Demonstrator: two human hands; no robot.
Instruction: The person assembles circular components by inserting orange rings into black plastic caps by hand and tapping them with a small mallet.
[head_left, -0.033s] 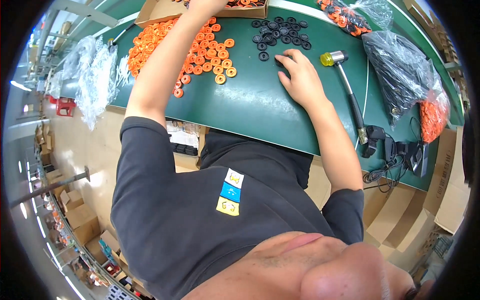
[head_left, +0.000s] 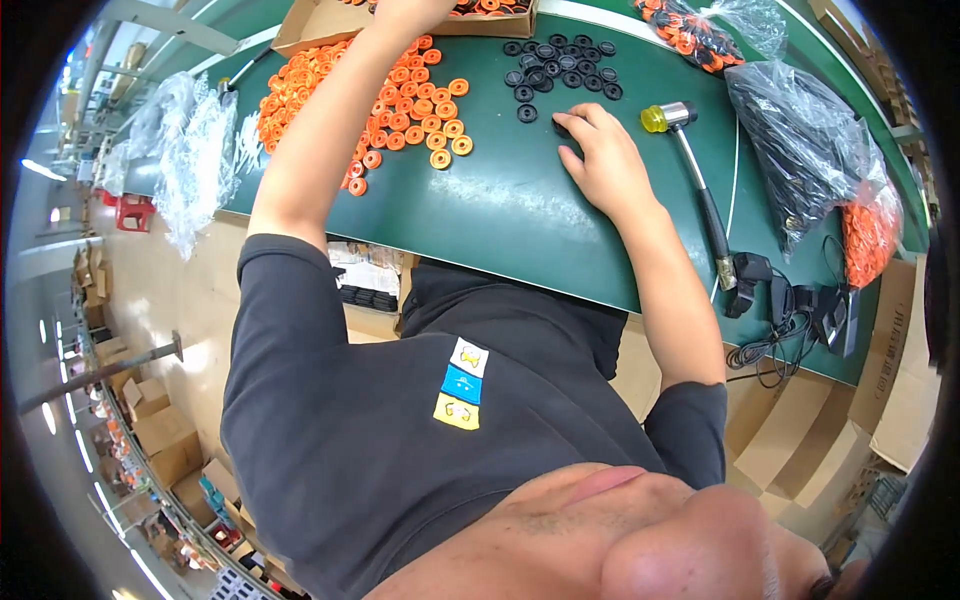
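My left hand (head_left: pixel 415 12) reaches over the open cardboard box (head_left: pixel 290 32) at the far side of the table. The picture's upper edge cuts its fingers off, so their grip is hidden. Orange and black round pieces (head_left: pixel 492 6) lie in that box. Under my left forearm spreads a heap of orange ring-shaped discs (head_left: pixel 300 90). My right hand (head_left: pixel 608 160) rests on the green table, thumb and fingers curled about a black disc (head_left: pixel 559 128) that is partly covered. Just beyond it lies a loose group of black discs (head_left: pixel 550 68).
Right of my right hand lies a mallet (head_left: pixel 690 150) with a yellow face. Farther right are a clear bag of black parts (head_left: pixel 790 140), a bag of orange pieces (head_left: pixel 868 240) and a cabled device (head_left: pixel 790 300). Crumpled plastic bags (head_left: pixel 190 150) hang at the left edge.
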